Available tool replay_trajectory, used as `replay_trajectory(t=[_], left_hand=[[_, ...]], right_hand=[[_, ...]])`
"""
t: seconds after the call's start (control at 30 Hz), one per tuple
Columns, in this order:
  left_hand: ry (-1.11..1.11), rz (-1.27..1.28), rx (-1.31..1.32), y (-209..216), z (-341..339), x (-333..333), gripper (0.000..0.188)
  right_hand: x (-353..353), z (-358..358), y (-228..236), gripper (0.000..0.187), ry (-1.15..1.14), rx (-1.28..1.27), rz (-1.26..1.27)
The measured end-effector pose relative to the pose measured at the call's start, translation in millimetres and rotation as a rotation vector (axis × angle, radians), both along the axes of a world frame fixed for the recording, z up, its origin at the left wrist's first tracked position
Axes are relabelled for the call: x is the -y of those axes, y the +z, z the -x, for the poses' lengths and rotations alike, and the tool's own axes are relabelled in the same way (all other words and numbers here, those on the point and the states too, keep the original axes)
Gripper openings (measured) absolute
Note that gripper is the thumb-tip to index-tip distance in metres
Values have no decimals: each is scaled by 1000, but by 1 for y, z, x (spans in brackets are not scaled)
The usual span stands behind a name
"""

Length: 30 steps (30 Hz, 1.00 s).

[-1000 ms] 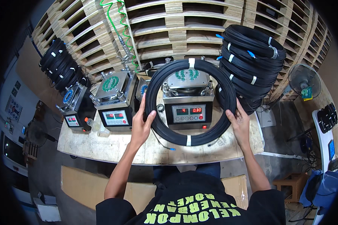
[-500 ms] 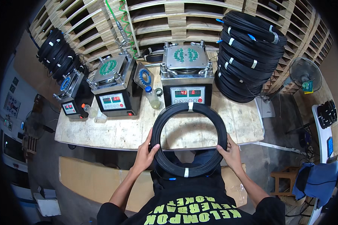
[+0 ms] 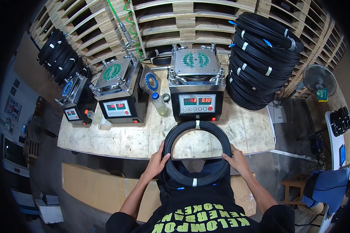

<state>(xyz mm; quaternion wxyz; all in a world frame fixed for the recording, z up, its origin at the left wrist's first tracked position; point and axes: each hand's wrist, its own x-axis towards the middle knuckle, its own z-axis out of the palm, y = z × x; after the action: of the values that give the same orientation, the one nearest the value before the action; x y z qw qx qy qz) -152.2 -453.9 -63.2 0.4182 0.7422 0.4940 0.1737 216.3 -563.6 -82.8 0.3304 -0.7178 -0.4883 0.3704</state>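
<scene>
Wooden table (image 3: 144,145) before slatted pallets (image 3: 217,7). Left hand (image 3: 155,163) gripping left side of black cable coil (image 3: 181,175), right hand (image 3: 236,160) gripping right side, thumbs on top. Coil spans table's near edge, lower part over lap; white tape top and bottom, blue connector (image 3: 180,188) below. Beyond coil, boxy machine (image 3: 194,93) with red-lit display; blue-capped bottle (image 3: 159,105) left of it. Two similar machines (image 3: 118,101) farther left. Tall coil stack (image 3: 262,72) at right, fan (image 3: 319,81) past it.

Black cable coil (image 3: 176,174): round, bound with white tape (image 3: 195,181) at far and near sides; blue connectors (image 3: 180,188) at near edge. Held by opposite sides, across the tabletop's (image 3: 116,139) front edge.
</scene>
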Motion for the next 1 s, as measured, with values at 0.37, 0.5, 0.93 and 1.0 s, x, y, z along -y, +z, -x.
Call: replay_trajectory(t=[0.37,0.5,0.93,1.0], left_hand=[[-205,5,-648,29,2,-41,111],[-238,69,-584,16,5,-53,118],[-32,-395,-340,117,-29,-132,45],[19,-574,-76,158,-61,-157,35]], right_hand=[[-62,-42,37,88,356,293,570],[-73,-41,23,68,458,383,491],[-148,-86,81,53,223,434,-16],[-186,-99,119,39,201,228,-211]])
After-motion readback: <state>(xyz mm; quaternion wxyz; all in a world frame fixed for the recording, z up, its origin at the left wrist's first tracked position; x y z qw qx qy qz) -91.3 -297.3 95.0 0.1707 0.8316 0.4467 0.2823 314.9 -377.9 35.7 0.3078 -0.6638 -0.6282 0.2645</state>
